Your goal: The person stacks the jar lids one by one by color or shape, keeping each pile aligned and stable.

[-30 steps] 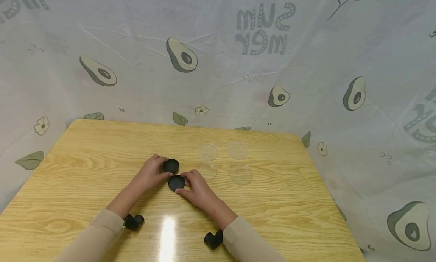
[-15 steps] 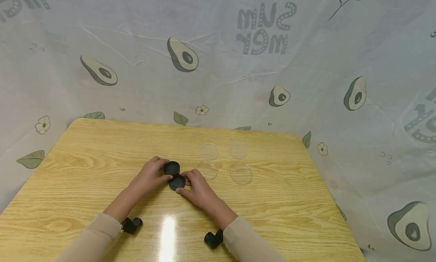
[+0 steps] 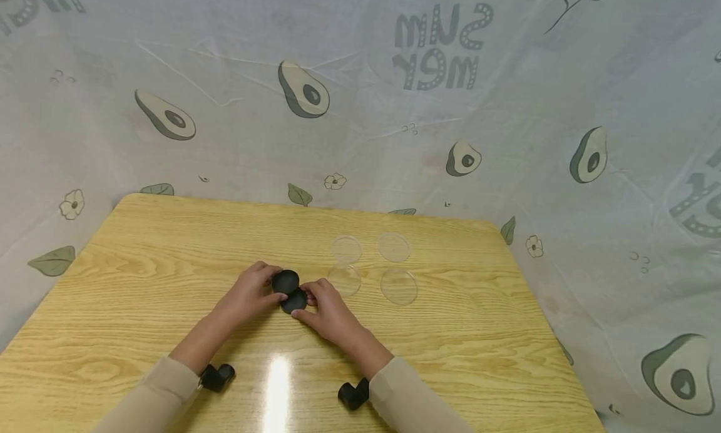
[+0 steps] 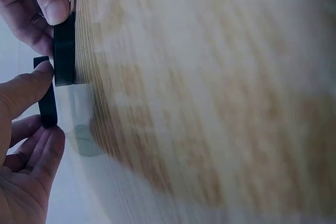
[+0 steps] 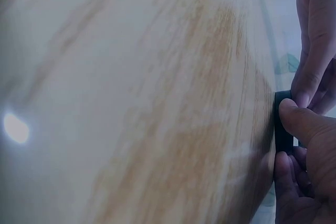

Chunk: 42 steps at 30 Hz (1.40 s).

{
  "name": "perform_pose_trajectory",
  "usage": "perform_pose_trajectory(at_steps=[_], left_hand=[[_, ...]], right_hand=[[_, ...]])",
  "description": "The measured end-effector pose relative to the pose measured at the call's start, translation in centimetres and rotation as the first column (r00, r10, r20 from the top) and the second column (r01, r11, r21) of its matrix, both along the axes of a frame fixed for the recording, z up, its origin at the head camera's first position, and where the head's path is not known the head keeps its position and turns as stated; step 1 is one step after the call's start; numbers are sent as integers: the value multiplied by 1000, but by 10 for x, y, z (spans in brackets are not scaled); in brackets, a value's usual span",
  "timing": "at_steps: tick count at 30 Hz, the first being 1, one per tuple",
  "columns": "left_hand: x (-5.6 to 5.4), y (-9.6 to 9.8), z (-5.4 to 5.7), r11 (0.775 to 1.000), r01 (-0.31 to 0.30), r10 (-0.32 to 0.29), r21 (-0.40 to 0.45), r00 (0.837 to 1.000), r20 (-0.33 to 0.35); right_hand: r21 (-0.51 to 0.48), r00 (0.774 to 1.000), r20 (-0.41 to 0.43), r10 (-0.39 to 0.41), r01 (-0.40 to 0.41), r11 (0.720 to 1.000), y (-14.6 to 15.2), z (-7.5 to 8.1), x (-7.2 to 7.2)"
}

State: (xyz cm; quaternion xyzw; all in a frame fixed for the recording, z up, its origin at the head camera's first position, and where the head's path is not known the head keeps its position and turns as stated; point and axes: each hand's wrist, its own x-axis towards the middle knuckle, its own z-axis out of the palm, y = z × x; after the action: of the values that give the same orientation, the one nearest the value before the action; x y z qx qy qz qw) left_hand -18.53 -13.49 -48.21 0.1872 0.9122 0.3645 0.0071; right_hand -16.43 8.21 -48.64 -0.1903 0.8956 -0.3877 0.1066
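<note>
My left hand [image 3: 248, 295] pinches a shallow black round lid [image 3: 285, 281] by its edge between thumb and fingers. In the left wrist view this lid [image 4: 47, 100] is raised off the tabletop, its edge overlapping the other one. With thumb and fingers my right hand [image 3: 331, 315] holds a second black round lid [image 3: 295, 303] low on the wooden table. The right wrist view shows that lid [image 5: 283, 124] standing edge-on to the camera at the table surface. From above, the left lid covers the far part of the right one.
Several clear round discs [image 3: 399, 286] lie on the wooden table [image 3: 479, 333] just beyond and right of my right hand. A pale curtain [image 3: 360, 139] printed with avocados hangs behind the table and along its sides. Black devices [image 3: 353, 395] are worn at both wrists.
My left hand has brought its lid slightly toward me and right, from beside the right lid to partly over it. The right hand has stayed almost still.
</note>
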Motion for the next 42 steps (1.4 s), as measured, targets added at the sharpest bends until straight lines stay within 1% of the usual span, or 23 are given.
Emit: perform_pose_trajectory(at_steps=[7, 10, 22, 28, 36, 42], left_hand=[[7, 1, 0, 1000, 2, -2, 29, 1000, -4], [9, 1, 0, 1000, 7, -7, 29, 1000, -4], [13, 5, 0, 999, 26, -26, 29, 1000, 5], [15, 5, -1, 999, 38, -38, 15, 999, 7], [16, 3, -3, 998, 56, -56, 6, 998, 3], [15, 4, -2, 998, 69, -69, 13, 998, -3]], right_hand=[[-7, 1000, -1, 6, -6, 1000, 0, 0, 1], [-7, 1000, -2, 4, -4, 1000, 0, -1, 1], [-3, 1000, -17, -5, 5, 1000, 1, -2, 1], [-1, 1000, -29, -5, 5, 1000, 1, -5, 2], [-5, 1000, -22, -10, 10, 1000, 0, -5, 2], [-16, 1000, -10, -12, 12, 1000, 0, -5, 1]])
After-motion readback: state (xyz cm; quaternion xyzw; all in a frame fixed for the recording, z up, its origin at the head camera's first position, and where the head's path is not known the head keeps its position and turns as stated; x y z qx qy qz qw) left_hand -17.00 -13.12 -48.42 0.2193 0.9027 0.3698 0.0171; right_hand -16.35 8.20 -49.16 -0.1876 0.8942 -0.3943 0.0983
